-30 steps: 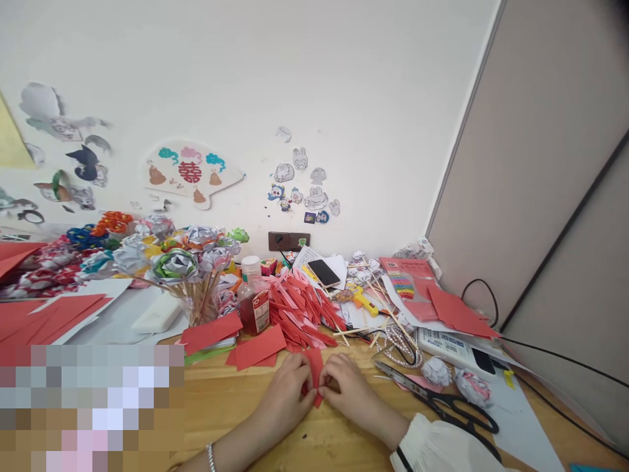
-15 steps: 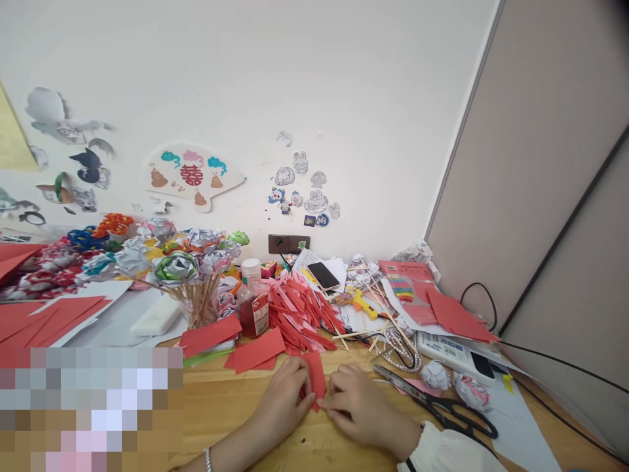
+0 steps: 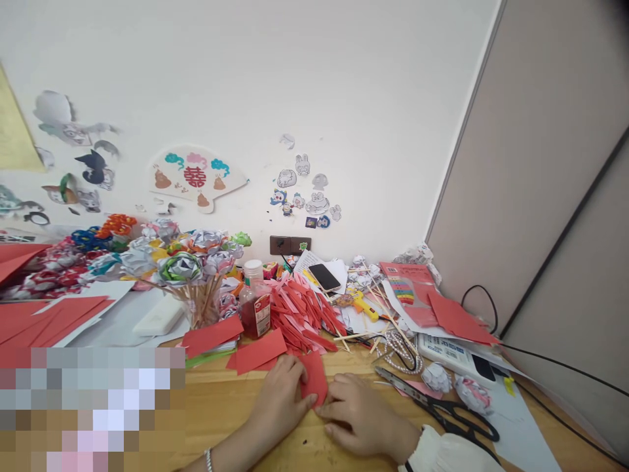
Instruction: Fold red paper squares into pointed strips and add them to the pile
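A small red paper piece (image 3: 315,382) lies on the wooden table (image 3: 221,406) between my hands. My left hand (image 3: 281,398) rests on its left side with fingers curled over the paper's edge. My right hand (image 3: 361,414), in a white sleeve, pinches the lower right corner against the table. Right behind the paper is a pile of folded red paper strips (image 3: 299,313) and loose red sheets (image 3: 258,351).
Black-handled scissors (image 3: 442,405) lie to the right of my hands, beside crumpled paper balls (image 3: 435,376). A red-labelled bottle (image 3: 254,307), a bunch of paper flowers on sticks (image 3: 189,272), a phone (image 3: 324,276), skewers and a calculator (image 3: 449,351) crowd the back. Cables run along the right.
The red paper has been laid flatter and spread wider on the table. My right hand has slid down toward its lower corner; the left stays at its left edge.
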Action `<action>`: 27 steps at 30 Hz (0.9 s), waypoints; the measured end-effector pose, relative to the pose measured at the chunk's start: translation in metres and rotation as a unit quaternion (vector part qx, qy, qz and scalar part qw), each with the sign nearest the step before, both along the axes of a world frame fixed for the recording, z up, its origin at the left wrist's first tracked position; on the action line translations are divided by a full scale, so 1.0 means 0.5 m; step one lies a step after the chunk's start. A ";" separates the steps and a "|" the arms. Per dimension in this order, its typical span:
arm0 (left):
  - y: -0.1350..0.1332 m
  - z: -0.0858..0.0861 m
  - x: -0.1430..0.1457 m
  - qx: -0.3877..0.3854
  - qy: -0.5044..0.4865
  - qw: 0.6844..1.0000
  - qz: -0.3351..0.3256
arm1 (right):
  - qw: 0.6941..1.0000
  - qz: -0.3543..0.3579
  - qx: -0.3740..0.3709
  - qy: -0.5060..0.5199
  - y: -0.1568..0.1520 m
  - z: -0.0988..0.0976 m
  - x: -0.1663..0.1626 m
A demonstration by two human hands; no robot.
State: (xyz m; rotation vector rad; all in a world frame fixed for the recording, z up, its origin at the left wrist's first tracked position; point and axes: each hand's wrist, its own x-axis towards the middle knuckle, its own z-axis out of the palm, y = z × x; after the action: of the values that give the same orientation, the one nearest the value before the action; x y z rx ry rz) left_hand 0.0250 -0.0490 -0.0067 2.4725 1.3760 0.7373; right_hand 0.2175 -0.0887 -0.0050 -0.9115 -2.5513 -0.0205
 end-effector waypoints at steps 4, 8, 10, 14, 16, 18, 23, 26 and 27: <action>0.024 -0.004 -0.017 0.045 0.036 0.998 0.033 | 1.000 -0.004 -0.021 0.006 0.004 -0.006 -0.003; 0.050 -0.009 -0.032 0.121 0.055 0.989 -0.073 | 0.999 -0.002 -0.040 0.008 0.007 0.003 0.008; 0.052 -0.006 -0.036 0.130 0.080 0.981 -0.122 | 0.998 -0.013 -0.055 -0.008 0.009 0.015 0.025; 0.025 0.022 -0.037 0.120 0.105 0.974 -0.159 | 0.992 -0.106 -0.056 -0.036 0.019 0.034 0.066; 0.006 0.041 -0.037 0.092 0.097 0.968 -0.213 | 0.987 -0.146 -0.051 -0.041 0.026 0.034 0.076; -0.011 0.058 -0.036 0.062 0.091 0.959 -0.262 | 0.983 -0.173 -0.045 -0.044 0.032 0.029 0.074; -0.026 0.077 -0.033 -0.009 0.062 0.948 -0.311 | 0.972 -0.225 -0.043 -0.058 0.041 0.014 0.053; -0.020 0.074 -0.029 -0.025 0.024 0.943 -0.331 | 0.969 -0.236 -0.051 -0.049 0.044 0.012 0.044; -0.016 0.070 -0.027 -0.028 0.009 0.942 -0.334 | 0.969 -0.239 -0.054 -0.045 0.045 0.012 0.042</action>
State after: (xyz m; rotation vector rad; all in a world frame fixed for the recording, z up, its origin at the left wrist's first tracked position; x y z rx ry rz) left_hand 0.0114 -0.0571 0.0284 2.6410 0.4683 0.4984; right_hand 0.2387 -0.0664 0.0009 -1.5799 -2.3674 -0.0671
